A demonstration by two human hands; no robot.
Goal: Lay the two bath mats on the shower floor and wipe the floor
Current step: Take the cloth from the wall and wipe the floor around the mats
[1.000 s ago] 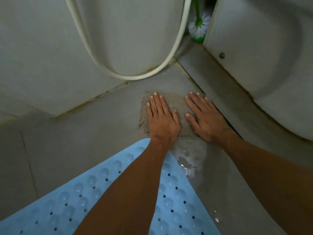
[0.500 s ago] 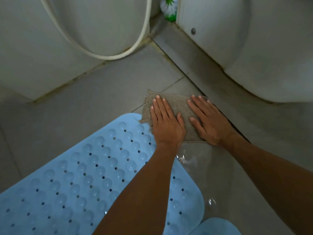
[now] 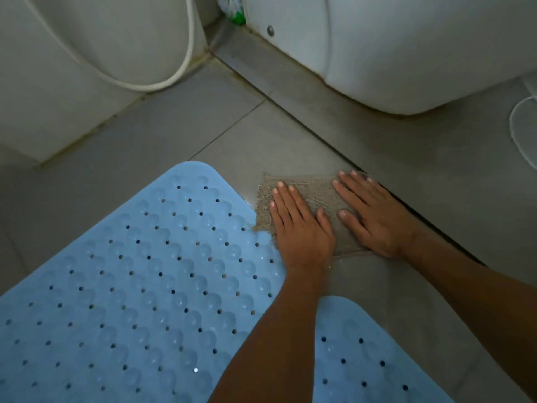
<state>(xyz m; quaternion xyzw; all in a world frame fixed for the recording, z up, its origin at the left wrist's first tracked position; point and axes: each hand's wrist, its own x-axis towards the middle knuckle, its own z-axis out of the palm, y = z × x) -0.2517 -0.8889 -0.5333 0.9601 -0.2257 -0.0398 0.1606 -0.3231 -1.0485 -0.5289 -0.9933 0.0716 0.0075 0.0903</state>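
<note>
Fingers (image 3: 286, 199) of the left hand (image 3: 300, 231) and the right hand (image 3: 374, 216) are laid straight and flat, grasping nothing, on a brown cloth (image 3: 312, 196) pressed to the grey floor (image 3: 203, 123) beside two blue bath mats (image 3: 139, 280), its frayed corner touching the larger.

I'm pressing my left hand (image 3: 300, 228) and right hand (image 3: 374, 216) flat on a burlap rag (image 3: 312, 193) on the grey tiled floor (image 3: 180, 135), its frayed corner seemingly overlapping the blue bath mat (image 3: 139, 271); a second mat (image 3: 366, 359) is lying nearer me.
</note>
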